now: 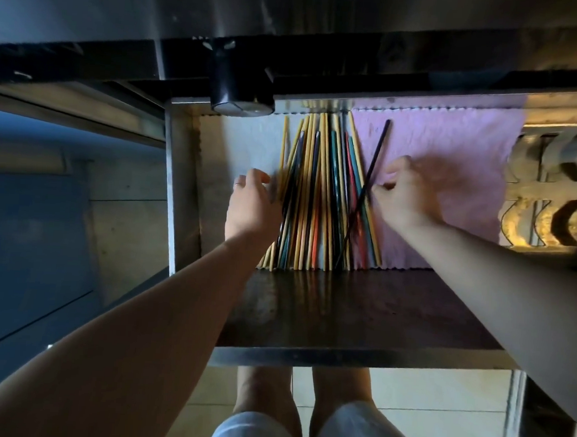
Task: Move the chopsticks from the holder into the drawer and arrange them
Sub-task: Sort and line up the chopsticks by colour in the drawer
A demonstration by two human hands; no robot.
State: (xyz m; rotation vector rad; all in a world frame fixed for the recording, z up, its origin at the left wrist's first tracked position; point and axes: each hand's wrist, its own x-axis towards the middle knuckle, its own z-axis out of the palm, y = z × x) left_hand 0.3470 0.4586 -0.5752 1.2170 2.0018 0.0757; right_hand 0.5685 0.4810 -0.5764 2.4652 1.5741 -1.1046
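Observation:
An open metal drawer (181, 184) holds a fan of several chopsticks (315, 193), yellow, black, green and red, lying lengthwise on a white and pink liner. My left hand (252, 206) rests against the left side of the bundle with its fingers fairly straight. My right hand (407, 191), blurred, pinches a dark chopstick (373, 169) that lies slanted across the right edge of the bundle. A black cylindrical holder (238, 80) stands above the drawer's back left edge.
The pink cloth liner (453, 154) covers the drawer's right half. A dark front panel (359, 310) sits nearest me. At the right is a carved wooden piece (548, 200). My legs and the tiled floor (436, 423) show below.

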